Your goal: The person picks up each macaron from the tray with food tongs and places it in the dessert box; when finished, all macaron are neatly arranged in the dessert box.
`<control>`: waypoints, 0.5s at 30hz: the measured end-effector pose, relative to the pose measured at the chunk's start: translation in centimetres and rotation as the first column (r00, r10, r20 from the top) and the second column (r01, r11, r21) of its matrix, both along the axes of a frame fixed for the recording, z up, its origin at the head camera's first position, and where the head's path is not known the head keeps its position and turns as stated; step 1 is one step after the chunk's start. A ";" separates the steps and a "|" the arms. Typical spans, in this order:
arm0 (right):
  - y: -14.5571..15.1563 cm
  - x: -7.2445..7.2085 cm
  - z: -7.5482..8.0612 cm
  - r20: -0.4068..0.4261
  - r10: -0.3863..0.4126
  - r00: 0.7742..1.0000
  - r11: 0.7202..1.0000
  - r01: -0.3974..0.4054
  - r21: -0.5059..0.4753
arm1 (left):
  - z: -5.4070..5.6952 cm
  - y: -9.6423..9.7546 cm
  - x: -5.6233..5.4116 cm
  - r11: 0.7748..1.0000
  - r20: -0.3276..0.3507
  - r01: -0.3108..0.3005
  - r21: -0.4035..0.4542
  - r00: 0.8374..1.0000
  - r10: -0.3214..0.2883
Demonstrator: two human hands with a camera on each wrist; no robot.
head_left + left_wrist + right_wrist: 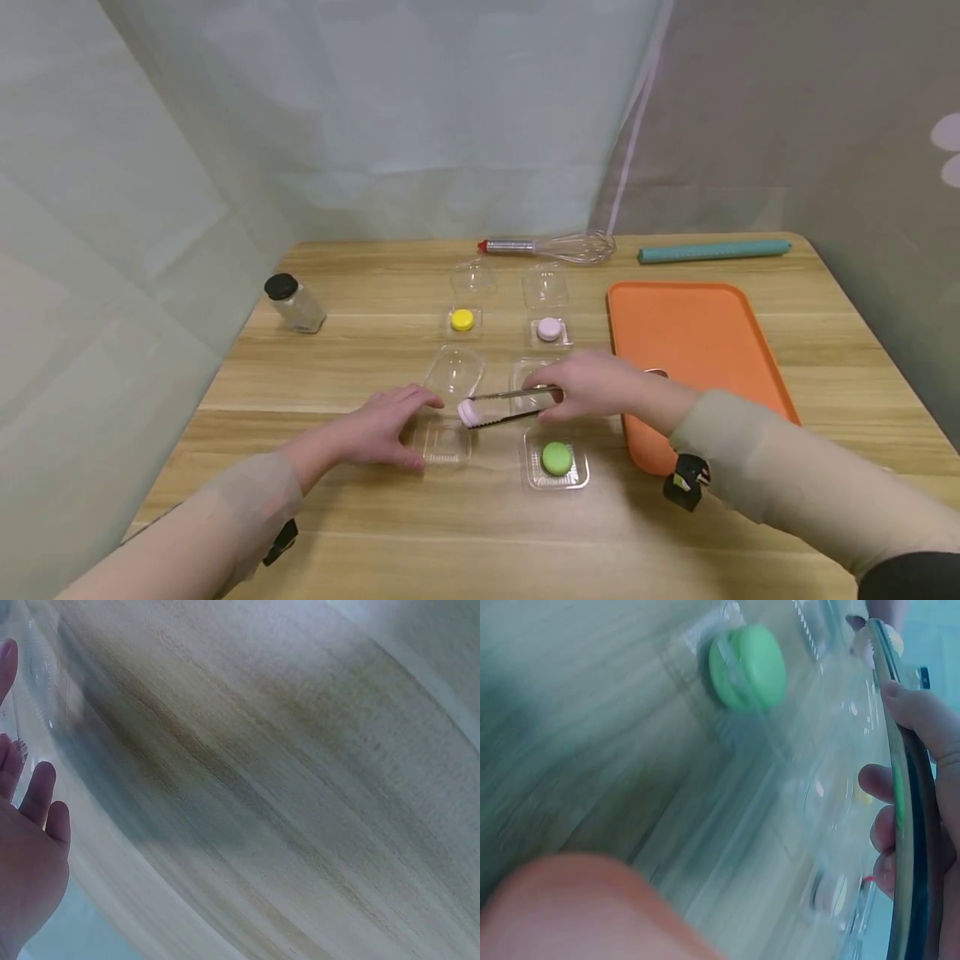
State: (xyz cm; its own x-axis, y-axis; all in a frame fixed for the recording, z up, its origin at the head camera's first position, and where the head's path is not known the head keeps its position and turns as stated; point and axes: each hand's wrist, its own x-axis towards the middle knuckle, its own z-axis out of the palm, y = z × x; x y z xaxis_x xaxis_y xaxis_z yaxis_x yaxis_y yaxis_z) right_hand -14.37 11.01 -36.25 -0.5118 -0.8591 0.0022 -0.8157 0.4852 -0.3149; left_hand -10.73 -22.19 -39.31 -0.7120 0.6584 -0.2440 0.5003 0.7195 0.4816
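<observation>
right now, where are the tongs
In the head view, the metal tongs are in the right hand, beyond the green macaron, tips pinching a pink macaron right of the left hand.

The left hand (381, 425) extends, loosely spread, while the right hand (592, 386) curls, gripping.

No lettering, brand or number can be read in any view. Faint marks are carried along the teal rod (715, 251), at twelve o'clock from the orange tray (682, 325), and a pale patch is borne by the black wrist device (684, 495) at four o'clock; neither can be deciphered.
</observation>
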 end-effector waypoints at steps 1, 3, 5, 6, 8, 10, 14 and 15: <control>-0.3 0.1 0.0 0.003 -0.003 1.000 1.000 0.003 0.006 | 0.0 0.0 0.0 1.000 -0.001 0.000 0.002 1.000 0.000; -0.9 0.2 0.0 0.010 -0.007 1.000 1.000 0.007 0.026 | -0.1 -0.1 0.0 1.000 -0.002 0.001 0.006 1.000 -0.001; -1.6 0.3 0.1 0.016 -0.016 1.000 0.998 0.015 0.054 | -0.1 -0.1 -0.1 1.000 -0.001 0.000 0.005 1.000 0.000; -1.9 0.4 0.1 0.021 -0.017 1.000 0.998 0.016 0.065 | -0.1 -0.1 -0.1 1.000 -0.001 -0.001 0.003 1.000 0.001; -2.6 0.5 0.2 0.028 -0.010 1.000 0.996 0.008 0.087 | -0.2 -0.1 -0.1 1.000 -0.002 -0.003 0.002 1.000 0.003; -3.4 0.7 0.2 0.033 -0.001 0.999 0.994 -0.003 0.111 | -0.2 -0.1 -0.1 1.000 -0.002 -0.006 0.003 1.000 0.006; -4.5 0.8 0.0 0.031 0.005 1.000 0.987 -0.010 0.163 | -0.3 -0.1 -0.2 1.000 -0.001 -0.006 0.008 1.000 0.006; -4.8 0.9 0.0 0.030 0.000 1.000 0.985 -0.005 0.175 | -0.3 -0.1 -0.2 1.000 -0.001 -0.006 0.009 1.000 0.006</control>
